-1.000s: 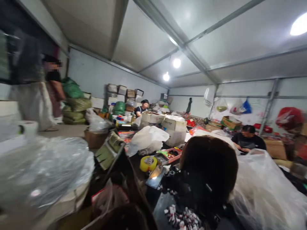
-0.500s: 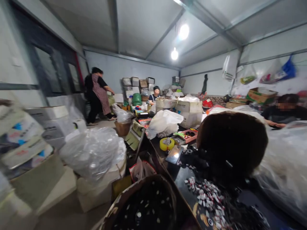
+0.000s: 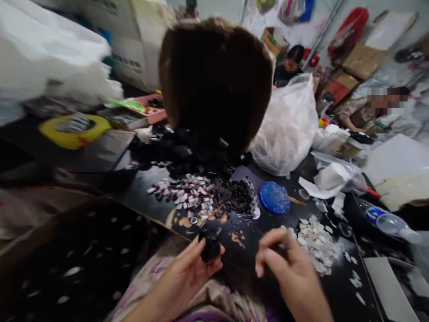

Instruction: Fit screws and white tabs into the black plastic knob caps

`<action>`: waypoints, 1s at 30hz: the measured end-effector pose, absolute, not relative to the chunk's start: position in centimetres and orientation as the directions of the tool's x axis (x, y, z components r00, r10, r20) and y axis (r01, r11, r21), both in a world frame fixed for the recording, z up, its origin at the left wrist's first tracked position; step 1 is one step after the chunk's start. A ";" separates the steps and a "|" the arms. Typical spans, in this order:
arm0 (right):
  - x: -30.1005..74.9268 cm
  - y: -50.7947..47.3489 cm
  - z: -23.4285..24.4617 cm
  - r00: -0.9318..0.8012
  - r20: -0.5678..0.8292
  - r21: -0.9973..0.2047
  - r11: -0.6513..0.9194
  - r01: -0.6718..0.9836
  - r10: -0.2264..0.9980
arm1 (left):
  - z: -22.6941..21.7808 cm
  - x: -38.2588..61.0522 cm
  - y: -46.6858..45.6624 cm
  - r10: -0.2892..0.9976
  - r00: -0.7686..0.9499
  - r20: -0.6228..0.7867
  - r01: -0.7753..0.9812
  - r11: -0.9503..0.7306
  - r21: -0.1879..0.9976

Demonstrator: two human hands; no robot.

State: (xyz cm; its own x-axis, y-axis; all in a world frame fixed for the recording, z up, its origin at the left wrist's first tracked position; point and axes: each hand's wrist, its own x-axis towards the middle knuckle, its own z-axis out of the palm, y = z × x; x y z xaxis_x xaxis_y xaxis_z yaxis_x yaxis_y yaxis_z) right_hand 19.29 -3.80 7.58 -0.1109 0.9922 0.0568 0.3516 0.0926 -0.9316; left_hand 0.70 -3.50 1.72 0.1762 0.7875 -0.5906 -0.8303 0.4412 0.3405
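Observation:
My left hand (image 3: 197,261) is closed around a small black plastic part (image 3: 211,243), held over my lap at the table's near edge. Across from it, my right hand (image 3: 284,259) hovers with loosely bent fingers apart, and nothing shows between them. Just beyond that hand lies a heap of flat, whitish discs (image 3: 318,246). A pile of small white-and-black pieces with red bits (image 3: 194,192) is spread in front of my left hand. Beside that pile are dark, thin, screw-like pieces (image 3: 228,192). A blue round lid (image 3: 275,197) with a thin brown stick on it lies farther right.
A large dark container (image 3: 216,33) lies tipped, its mouth toward me, with black parts (image 3: 187,152) spilling out. Yellow tape (image 3: 73,129) lies left, a white plastic bag (image 3: 284,129) and clear bottle (image 3: 392,221) right. A bin of black parts (image 3: 73,259) stands lower left. Two people sit beyond.
The view has swung right and down onto the table. Both my hands are now in sight, the left one holding a black part; neither showed before.

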 end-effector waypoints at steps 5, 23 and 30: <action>17.9 -0.1 2.8 -0.215 -0.159 -0.810 -0.003 0.587 0.964 | 0.1 -1.0 -1.1 0.790 0.140 -0.597 -0.822 0.429 0.374; 14.1 5.5 1.1 -0.267 -0.019 -0.292 0.250 0.923 0.963 | -0.1 -1.0 2.0 0.807 0.033 -0.589 -0.786 0.385 0.484; 14.9 3.6 1.7 -0.190 0.010 -0.779 0.127 0.614 0.982 | -0.1 0.0 1.1 0.796 0.078 -0.601 -0.784 0.421 0.457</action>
State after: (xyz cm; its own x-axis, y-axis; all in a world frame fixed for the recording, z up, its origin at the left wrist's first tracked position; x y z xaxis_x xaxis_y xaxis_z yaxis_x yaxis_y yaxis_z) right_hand 14.92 3.57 1.73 -0.1900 0.9817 0.0097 0.6143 0.1266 -0.7789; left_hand -0.03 1.11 -0.10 0.0776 0.7958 -0.6006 -0.7836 0.4211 0.4568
